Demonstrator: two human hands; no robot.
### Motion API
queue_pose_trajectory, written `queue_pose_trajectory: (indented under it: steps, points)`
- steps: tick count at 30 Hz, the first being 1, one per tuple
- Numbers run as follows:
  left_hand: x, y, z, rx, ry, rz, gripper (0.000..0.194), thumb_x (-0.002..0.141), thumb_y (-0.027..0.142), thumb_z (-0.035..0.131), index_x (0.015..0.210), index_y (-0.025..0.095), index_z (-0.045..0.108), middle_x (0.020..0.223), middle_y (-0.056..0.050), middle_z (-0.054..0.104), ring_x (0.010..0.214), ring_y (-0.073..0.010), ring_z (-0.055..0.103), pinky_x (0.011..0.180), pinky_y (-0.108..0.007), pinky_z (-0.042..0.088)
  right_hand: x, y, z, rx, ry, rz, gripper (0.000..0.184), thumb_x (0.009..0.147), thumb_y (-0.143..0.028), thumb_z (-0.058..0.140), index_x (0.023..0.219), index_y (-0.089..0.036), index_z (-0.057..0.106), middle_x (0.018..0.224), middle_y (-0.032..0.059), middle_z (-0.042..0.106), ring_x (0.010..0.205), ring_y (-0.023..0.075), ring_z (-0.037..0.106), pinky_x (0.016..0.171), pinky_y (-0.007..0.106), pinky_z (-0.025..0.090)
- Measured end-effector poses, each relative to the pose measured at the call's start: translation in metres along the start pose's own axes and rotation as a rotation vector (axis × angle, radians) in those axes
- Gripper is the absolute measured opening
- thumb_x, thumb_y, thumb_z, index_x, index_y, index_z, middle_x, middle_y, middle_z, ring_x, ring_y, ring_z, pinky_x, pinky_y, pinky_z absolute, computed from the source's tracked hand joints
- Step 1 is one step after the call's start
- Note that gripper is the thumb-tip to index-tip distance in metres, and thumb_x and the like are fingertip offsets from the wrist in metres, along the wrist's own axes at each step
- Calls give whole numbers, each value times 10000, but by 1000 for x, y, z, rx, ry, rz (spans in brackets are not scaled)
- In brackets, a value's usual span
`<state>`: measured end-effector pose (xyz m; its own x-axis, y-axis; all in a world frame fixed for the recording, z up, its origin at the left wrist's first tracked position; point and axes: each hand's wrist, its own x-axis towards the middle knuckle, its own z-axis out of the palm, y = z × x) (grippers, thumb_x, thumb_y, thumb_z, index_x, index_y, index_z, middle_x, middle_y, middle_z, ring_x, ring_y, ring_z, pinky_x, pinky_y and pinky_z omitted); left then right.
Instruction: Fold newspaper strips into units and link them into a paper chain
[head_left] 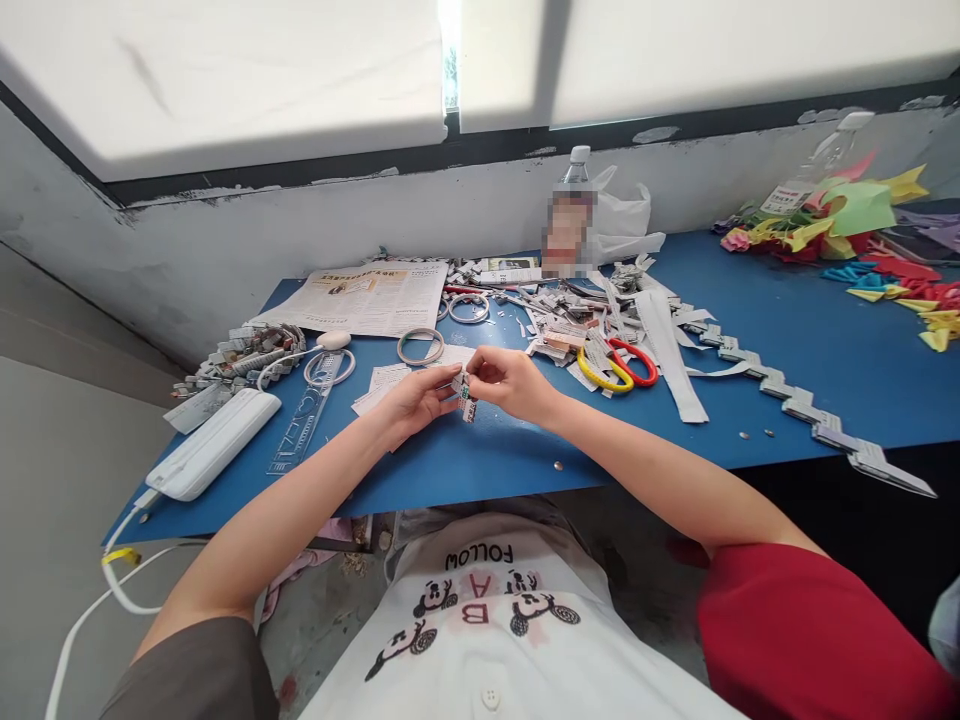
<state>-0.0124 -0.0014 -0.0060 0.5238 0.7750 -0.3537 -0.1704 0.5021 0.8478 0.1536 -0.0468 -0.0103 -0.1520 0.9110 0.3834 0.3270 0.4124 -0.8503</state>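
My left hand [417,400] and my right hand [511,384] meet over the middle of the blue table [810,350]. Both pinch a small folded strip of newspaper [465,395], which hangs a little below the fingers. Fingers of each hand are closed on the piece. Flat slips of paper [382,385] lie just behind my left hand.
Scissors with red and yellow handles [621,366] lie right of my hands amid paper scraps [577,320]. A folded paper chain [810,412] runs to the right edge. A white power bank [214,443], clear ruler [304,420], tape rings [420,346], newspaper [375,297], bottle [570,220] and coloured paper [862,225] stand around.
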Motion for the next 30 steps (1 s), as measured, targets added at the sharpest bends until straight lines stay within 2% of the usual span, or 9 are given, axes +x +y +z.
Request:
queue_pose_trajectory:
  steps: [5, 11, 17, 20, 23, 26, 30]
  points:
    - [1, -2, 1, -20, 49, -9, 123, 648, 180, 781, 720, 153, 684, 766, -41, 701, 713, -138, 640, 744, -282, 520, 2, 7, 1, -51, -21, -43, 65, 683, -185, 547, 657, -181, 487, 623, -42, 492, 558, 84, 437, 527, 214, 347]
    - [4, -6, -1, 20, 27, 12, 227, 582, 234, 841, 731, 144, 695, 786, -33, 696, 738, -132, 630, 786, -298, 492, 4, 13, 1, -64, -51, -11, 66, 681, -182, 558, 652, -177, 499, 614, -39, 530, 569, 89, 460, 532, 216, 352]
    - [2, -6, -2, 172, 43, 170, 280, 603, 333, 839, 738, 124, 712, 758, -55, 679, 731, -152, 630, 718, -289, 482, 5, 14, -1, 105, -103, 100, 173, 731, -321, 641, 703, -181, 542, 626, -12, 604, 586, 123, 553, 571, 256, 441]
    - [-2, -2, -1, 275, 57, 251, 300, 642, 379, 818, 762, 124, 714, 769, -65, 685, 750, -181, 653, 755, -326, 492, 5, 14, -2, 185, -88, 127, 215, 724, -362, 677, 718, -181, 562, 660, 11, 638, 636, 151, 608, 639, 295, 491]
    - [-3, 0, -1, 264, 39, 228, 320, 628, 389, 830, 769, 127, 711, 789, -69, 692, 769, -186, 662, 803, -345, 494, 6, 13, -2, 255, -75, 144, 242, 726, -391, 685, 747, -178, 571, 686, 21, 646, 664, 164, 629, 678, 318, 508]
    - [-2, 0, -2, 215, 13, 204, 338, 608, 399, 842, 768, 128, 719, 777, -63, 687, 750, -174, 655, 773, -327, 490, 6, 14, -1, 305, -80, 157, 239, 724, -388, 677, 764, -177, 570, 685, 13, 633, 671, 161, 629, 684, 316, 505]
    - [0, -3, -3, 175, -12, 176, 331, 589, 376, 856, 755, 118, 731, 776, -63, 682, 739, -155, 625, 724, -302, 481, 6, 18, 0, 204, -59, 176, 171, 729, -330, 635, 736, -173, 568, 668, 0, 619, 642, 140, 584, 626, 281, 460]
